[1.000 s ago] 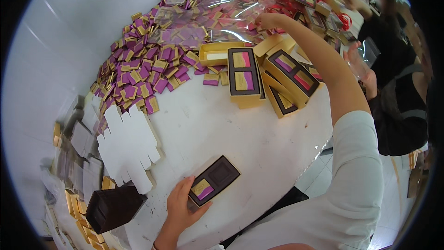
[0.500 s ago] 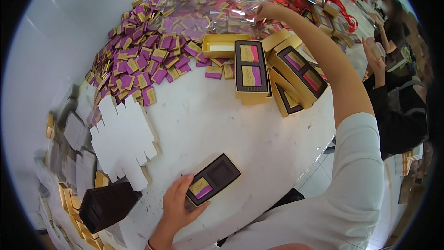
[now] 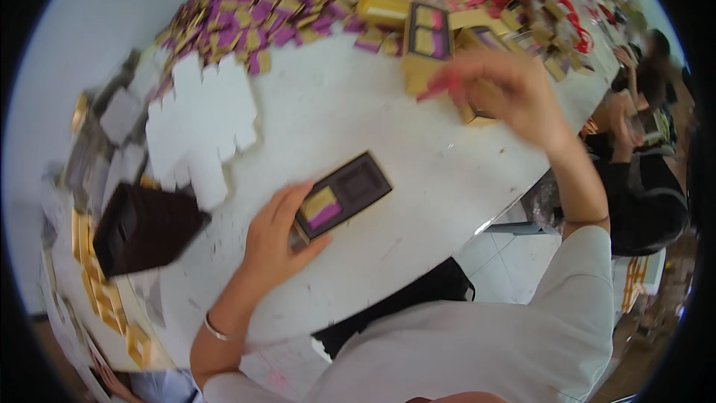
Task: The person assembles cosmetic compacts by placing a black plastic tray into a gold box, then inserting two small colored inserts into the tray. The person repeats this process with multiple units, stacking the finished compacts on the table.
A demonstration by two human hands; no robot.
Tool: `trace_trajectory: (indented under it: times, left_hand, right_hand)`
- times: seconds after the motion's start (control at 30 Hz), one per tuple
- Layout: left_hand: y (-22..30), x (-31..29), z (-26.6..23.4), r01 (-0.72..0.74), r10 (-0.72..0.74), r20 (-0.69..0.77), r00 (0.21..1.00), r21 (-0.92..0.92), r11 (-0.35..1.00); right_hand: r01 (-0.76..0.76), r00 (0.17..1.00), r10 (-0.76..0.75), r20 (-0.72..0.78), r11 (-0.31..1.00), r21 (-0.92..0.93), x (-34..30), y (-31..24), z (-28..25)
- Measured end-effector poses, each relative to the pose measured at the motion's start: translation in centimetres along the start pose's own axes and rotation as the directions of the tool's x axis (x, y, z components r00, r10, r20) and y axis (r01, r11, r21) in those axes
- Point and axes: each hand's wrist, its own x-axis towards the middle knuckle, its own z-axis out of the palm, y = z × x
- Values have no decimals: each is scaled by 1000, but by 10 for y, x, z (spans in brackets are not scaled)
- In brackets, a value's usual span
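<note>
My left hand (image 3: 272, 235) grips the near-left end of a shallow gold box (image 3: 364, 208) with a dark brown two-well insert. One well holds a purple-and-gold wrapped chocolate (image 3: 322, 209); the other well (image 3: 354, 183) is bare. Blurred by motion, my right hand (image 3: 507, 90) hangs over the far right of the table, its fingers pinching a red wrapped chocolate (image 3: 440, 88). Just beyond it stand gold boxes, one of them a filled box (image 3: 429, 34) showing two wrapped chocolates. My right hand partly hides the other boxes.
A heap of purple-and-gold chocolates (image 3: 253, 11) spreads along the far side, with clear film and red ribbon (image 3: 574, 23) to its right. White flat cartons (image 3: 201, 120) and stacked brown inserts (image 3: 149, 228) lie at left. Other people (image 3: 649, 179) are at the right.
My right hand has come back from the far heap toward me, now with a red chocolate in its fingers. My left hand still holds the box. The whole view has shifted.
</note>
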Motion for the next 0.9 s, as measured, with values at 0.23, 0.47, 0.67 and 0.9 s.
trace_trajectory:
  times: [0.23,0.47,0.67,0.9]
  left_hand:
    - [1,0,2,-39,38,-14,999,-38,999]
    - [0,-4,2,-9,10,17,1000,-56,998]
    - [0,-3,2,-9,10,21,1000,-52,999]
    - [-2,-4,3,-7,8,18,1000,-54,999]
  right_hand:
    - [472,841,-537,57,680,-560,-46,-9,106]
    - [403,915,-380,135,836,-373,-48,-4,116]
    - [332,943,-316,105,902,-275,-45,-3,116]
    - [453,888,-447,106,810,-372,-49,-7,120]
